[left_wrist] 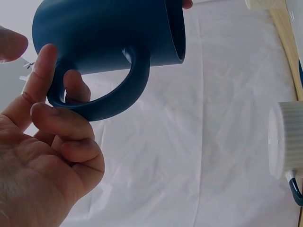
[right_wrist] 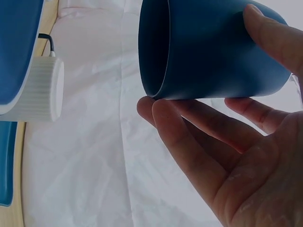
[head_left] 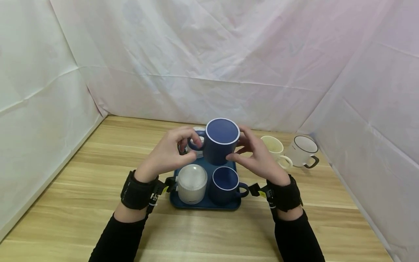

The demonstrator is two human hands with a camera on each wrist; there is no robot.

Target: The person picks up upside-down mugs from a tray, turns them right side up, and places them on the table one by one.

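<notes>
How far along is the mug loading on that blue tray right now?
Done: a white ribbed mug and a dark blue mug stand on the blue tray. In hand: another blue mug held above it, left hand at the handle, right hand on the body. Left: a cream mug and a dark-rimmed white mug on the table.

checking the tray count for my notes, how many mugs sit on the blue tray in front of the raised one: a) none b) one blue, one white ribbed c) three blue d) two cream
b: on the blue tray, in front of the raised blue mug, a white ribbed mug stands beside a second blue mug.
</notes>
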